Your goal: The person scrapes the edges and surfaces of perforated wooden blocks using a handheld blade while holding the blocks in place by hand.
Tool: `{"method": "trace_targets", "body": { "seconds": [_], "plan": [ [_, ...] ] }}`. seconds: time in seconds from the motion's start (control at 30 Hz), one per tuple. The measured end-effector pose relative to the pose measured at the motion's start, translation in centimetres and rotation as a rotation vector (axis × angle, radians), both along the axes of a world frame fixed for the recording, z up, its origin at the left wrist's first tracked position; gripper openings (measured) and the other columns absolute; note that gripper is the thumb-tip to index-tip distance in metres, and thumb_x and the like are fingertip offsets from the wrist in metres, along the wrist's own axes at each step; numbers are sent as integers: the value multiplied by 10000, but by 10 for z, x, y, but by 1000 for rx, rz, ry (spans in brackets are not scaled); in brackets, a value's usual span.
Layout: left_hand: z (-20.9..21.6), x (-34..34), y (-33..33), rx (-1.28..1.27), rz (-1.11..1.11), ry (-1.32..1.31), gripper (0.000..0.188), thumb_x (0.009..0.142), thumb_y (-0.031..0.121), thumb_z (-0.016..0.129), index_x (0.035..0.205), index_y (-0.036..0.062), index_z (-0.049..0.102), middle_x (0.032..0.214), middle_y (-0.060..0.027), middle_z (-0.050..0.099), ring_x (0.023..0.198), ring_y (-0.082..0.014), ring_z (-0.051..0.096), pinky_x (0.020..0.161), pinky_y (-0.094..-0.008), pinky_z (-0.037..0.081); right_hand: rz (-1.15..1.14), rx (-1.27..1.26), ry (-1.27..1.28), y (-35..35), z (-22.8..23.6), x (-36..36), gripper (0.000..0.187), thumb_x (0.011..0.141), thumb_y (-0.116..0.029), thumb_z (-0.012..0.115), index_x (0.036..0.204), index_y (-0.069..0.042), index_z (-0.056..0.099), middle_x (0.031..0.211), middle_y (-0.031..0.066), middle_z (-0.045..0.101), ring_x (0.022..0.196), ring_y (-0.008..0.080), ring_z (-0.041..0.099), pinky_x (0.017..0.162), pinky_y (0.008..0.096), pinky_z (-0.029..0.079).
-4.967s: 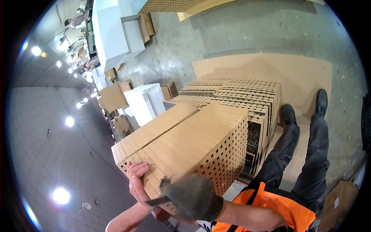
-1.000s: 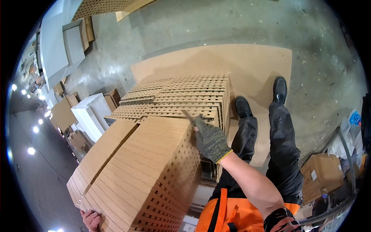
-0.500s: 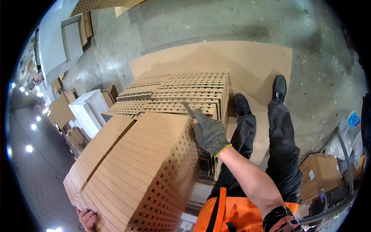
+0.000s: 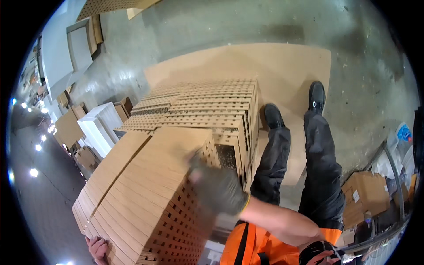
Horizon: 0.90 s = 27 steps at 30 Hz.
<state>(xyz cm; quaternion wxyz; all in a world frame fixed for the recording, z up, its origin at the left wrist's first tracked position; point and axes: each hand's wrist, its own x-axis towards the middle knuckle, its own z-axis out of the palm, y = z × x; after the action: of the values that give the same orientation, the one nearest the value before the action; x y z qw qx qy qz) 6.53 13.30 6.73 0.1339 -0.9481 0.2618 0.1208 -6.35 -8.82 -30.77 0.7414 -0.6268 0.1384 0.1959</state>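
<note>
A row of tan wood-grain boards (image 4: pixel 148 185) leans in front of me, their side edges lined with rows of small dark notches. A dark gap splits the row lengthwise. My left hand (image 4: pixel 97 248) is bare, its fingers curled against the boards' lower left edge. Over the boards' right edge, my right hand (image 4: pixel 218 185) wears a dark grey knit glove with a yellow cuff. Motion smears its fingers, so whether they hold anything is hidden. Just beyond lies a larger stack of slotted boards (image 4: pixel 203 99), with notched edges facing up.
A flat tan sheet (image 4: pixel 291 62) lies on the concrete floor (image 4: pixel 212 26) under the stack and my shoes. Cardboard boxes (image 4: pixel 366 198) and a metal rail (image 4: pixel 394 172) stand at right. White box-like pieces (image 4: pixel 101 126) and cartons are at left.
My right hand has moved down and left from the slotted stack to the near boards' right edge, now blurred. The flat metal blade it held is no longer discernible. My left hand stays put.
</note>
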Motion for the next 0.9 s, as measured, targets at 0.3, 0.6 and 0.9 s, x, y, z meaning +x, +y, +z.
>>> {"method": "trace_targets", "body": {
  "seconds": [0.3, 0.6, 0.9],
  "plan": [
    [64, 56, 78, 30, -116, 328, 185, 1039, 138, 472, 1119, 48, 612, 1196, -124, 635, 1280, -282, 554, 1273, -576, 236, -199, -461, -31, 36, -78, -17, 487, 979, -122, 530, 1431, 51, 479, 970, 233, 711, 825, 378, 722, 690, 502, 555],
    [-15, -6, -25, -28, 58, -41, 44, 983, 99, 544, 1014, 67, 544, 1123, -97, 601, 1254, -260, 549, 1287, -562, 217, 305, -45, -243, -31, 39, 26, 382, 1019, -133, 530, 1337, 78, 516, 782, 131, 684, 650, 272, 686, 639, 365, 589],
    [-17, -5, -26, -124, 129, 6, 121, 1041, 155, 452, 1005, 72, 533, 1162, -82, 579, 1303, -264, 502, 1295, -532, 188, 351, 40, -267, -24, 42, 21, 355, 1040, -156, 536, 1328, 53, 540, 969, 130, 691, 776, 246, 703, 703, 344, 610]
  ]
}}
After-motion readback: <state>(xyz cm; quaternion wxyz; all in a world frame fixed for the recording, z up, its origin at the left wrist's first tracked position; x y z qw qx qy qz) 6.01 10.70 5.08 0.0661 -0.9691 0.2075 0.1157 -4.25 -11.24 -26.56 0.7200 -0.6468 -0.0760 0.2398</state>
